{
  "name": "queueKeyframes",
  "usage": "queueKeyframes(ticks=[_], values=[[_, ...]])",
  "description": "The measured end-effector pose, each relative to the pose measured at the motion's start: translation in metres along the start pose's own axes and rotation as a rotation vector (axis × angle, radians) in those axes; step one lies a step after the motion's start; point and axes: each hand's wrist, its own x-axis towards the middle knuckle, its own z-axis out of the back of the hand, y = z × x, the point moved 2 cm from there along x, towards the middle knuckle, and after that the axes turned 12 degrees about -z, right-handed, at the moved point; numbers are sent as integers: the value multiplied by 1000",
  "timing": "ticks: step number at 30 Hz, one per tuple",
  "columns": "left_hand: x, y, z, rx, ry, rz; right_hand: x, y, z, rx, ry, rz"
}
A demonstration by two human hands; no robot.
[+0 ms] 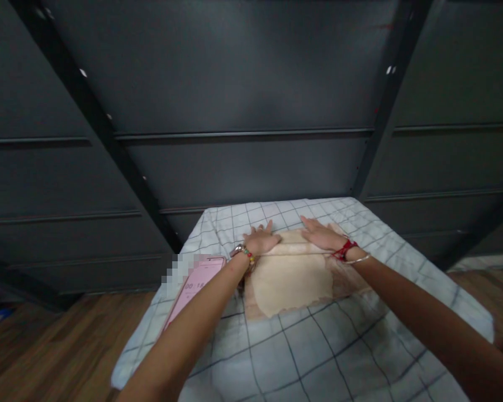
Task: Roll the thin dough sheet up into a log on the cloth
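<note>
A pale pink and cream piece of cloth [293, 282] lies spread on a white checked cloth [285, 352], with a folded band along its far edge. My left hand [262, 239] rests flat on the far left corner of the cream piece, fingers spread. On the far right part of it lies my right hand [322, 234], palm down with the fingers stretched out. Both wrists wear bracelets. The cloth's right side is partly covered by my right hand and wrist. What lies under my palms is hidden.
A pink-screened phone [197, 285] showing a timer lies to the left, partly behind my left forearm. Dark metal panels [243, 173] with bars rise just beyond the checked surface. Wooden flooring [96, 335] shows on both sides.
</note>
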Motion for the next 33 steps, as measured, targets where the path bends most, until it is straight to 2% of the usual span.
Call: queueKeyframes(ticks=[2, 5, 7, 10, 14, 18, 20, 22, 26, 29, 33], values=[[-14, -4, -4, 11, -9, -26, -24, 2, -6, -17, 31, 141], [-46, -10, -18, 68, -55, -83, -79, 5, -20, -17, -190, 393], [-64, -13, -27, 129, -109, -97, -107, 6, -31, -1, -308, 420], [-78, -15, -33, 161, -115, -111, -122, 10, -39, 11, -370, 411], [-80, -15, -28, 139, -69, -136, -116, 11, -36, -20, -348, 429], [-68, -12, -21, 117, -60, -145, -105, 8, -19, -117, -397, 482], [-53, -9, -18, 124, -108, -169, -95, 7, -5, -130, -423, 474], [-33, -3, -15, 130, -153, -200, -80, 5, 6, -102, -381, 490], [11, 14, -16, 85, -61, -205, -47, -2, 12, -3, -195, 525], [35, 25, -19, 49, -31, -250, -22, -8, 4, 23, -140, 429], [53, 32, -21, 15, -3, -232, 9, -13, -7, -12, -137, 173]])
